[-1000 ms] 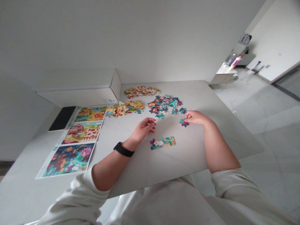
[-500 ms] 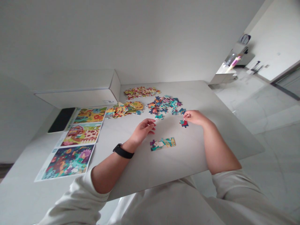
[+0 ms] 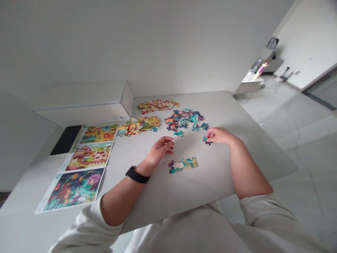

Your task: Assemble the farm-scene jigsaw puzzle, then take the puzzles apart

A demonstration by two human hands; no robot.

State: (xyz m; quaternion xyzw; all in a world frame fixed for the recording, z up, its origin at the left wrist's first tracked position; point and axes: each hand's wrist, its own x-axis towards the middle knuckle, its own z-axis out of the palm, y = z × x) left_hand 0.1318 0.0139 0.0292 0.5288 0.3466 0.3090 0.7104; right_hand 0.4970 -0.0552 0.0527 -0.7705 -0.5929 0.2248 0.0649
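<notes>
My right hand (image 3: 218, 135) has its fingers pinched at the edge of a dark blue and red puzzle piece (image 3: 206, 141), partly covering it. My left hand (image 3: 161, 149) hovers over the table, its fingers loosely curled and apart, with nothing in them. Below it lies a joined strip of puzzle pieces (image 3: 183, 165) showing a white animal and teal ground. Just beyond my hands is a heap of blue, purple and teal pieces (image 3: 184, 119), with a loose teal piece (image 3: 178, 134) at its near edge.
Yellowish pieces (image 3: 139, 125) and a reddish pile (image 3: 158, 105) lie farther back. On the left are a sheet of three printed pictures (image 3: 88, 154), a black phone (image 3: 66, 140) and a white box (image 3: 84, 112) against the wall. The table's edge (image 3: 181, 213) runs before my body.
My right hand has come down over the blue and red piece, covering more of it. My left hand stays nearly still. The view has shifted slightly.
</notes>
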